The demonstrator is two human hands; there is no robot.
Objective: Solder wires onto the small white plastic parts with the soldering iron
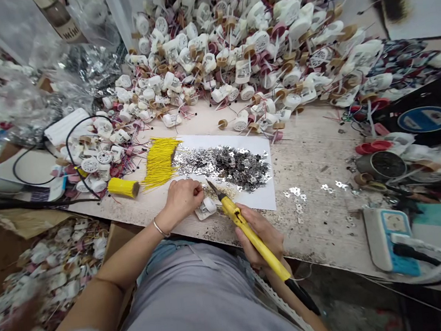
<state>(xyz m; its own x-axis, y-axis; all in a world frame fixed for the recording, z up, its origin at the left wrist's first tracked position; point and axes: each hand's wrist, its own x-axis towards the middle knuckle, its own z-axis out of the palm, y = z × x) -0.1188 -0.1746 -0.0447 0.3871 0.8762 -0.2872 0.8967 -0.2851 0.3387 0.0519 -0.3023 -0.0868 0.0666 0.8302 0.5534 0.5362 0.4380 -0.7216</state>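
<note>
My left hand (182, 200) pinches a small white plastic part (206, 207) with wires at the near edge of a sheet of white paper (260, 195). My right hand (260, 237) grips a yellow soldering iron (246, 229), and its thin metal tip (211, 187) points at the white part, close to my left fingers. On the paper lies a heap of small silver metal tabs (224, 167). A bundle of thin yellow wires (160, 161) lies just left of the heap.
A large pile of white wired plastic parts (232, 44) covers the back of the wooden workbench (313, 151). A yellow roll (123, 187) lies at left, a box of white parts (55, 270) sits below it, and a power strip (387, 240) and metal can (380, 165) stand at right.
</note>
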